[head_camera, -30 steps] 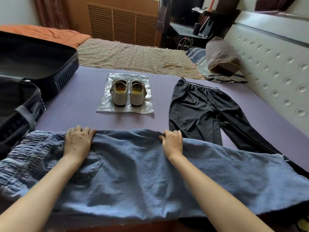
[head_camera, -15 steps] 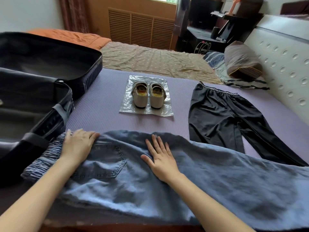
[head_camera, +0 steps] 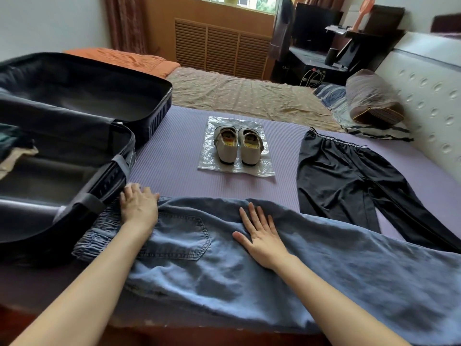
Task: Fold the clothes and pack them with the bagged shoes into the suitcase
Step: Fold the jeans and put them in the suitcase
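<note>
Blue jeans [head_camera: 249,278] lie folded lengthwise across the near edge of a purple mat [head_camera: 174,156], waistband to the left. My left hand [head_camera: 139,206] rests flat on the waist end, next to the suitcase corner. My right hand [head_camera: 262,236] lies flat on the jeans with fingers spread. Black trousers [head_camera: 349,186] are spread out at the right. A pair of white shoes [head_camera: 238,144] stands on a clear plastic bag [head_camera: 259,171] in the middle. The open black suitcase [head_camera: 74,136] sits at the left.
Some folded cloth [head_camera: 12,151] shows in the suitcase's near half at the far left. A wrapped pillow [head_camera: 371,101] lies by the white padded headboard [head_camera: 429,101] at the right. A beige sheet [head_camera: 244,96] covers the bed beyond the mat.
Both hands let go of the jeans' far edge and now lie flat on the fabric. My view has shifted left, bringing more of the suitcase in.
</note>
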Tool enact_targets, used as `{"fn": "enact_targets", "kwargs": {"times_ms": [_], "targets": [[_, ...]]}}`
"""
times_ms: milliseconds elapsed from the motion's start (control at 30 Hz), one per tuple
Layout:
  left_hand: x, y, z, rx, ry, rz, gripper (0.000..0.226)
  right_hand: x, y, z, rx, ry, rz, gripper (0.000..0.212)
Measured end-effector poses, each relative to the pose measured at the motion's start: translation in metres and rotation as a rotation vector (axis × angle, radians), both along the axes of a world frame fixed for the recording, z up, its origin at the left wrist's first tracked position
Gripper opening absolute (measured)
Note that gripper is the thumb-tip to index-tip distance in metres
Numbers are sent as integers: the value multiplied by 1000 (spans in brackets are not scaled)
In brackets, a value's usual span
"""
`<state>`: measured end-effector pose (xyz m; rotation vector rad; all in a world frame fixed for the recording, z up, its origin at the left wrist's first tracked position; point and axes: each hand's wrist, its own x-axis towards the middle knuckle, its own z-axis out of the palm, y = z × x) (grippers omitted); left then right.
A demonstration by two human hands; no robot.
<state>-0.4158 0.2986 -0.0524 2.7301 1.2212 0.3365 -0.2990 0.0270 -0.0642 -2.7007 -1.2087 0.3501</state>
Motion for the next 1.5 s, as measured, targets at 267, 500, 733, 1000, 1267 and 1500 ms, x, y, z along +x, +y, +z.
{"fn": "enact_targets", "kwargs": {"times_ms": [267, 500, 733, 1000, 1267, 1500], "targets": [[-62, -40, -10, 21, -81, -353, 78, -44, 7, 2, -13, -1, 97, 80], [-67, -29, -23, 65, 58, -357, 88, -54, 7, 2, -37, -55, 62, 81], [-103, -51, -6, 184, -142, -456, 65, -132, -19, -21, 111, -200, 261, 74], [-119, -49, -21, 102, -79, -450, 69, -140, -22, -29, -1, -277, 261, 74], [-187, -79, -26, -441, -891, 186, 45, -165, -19, -25, 128, -270, 290, 67], [-162, -46, -17, -1029, -1074, 364, 43, -176, 8, -9, 61, -197, 313, 58]]}}
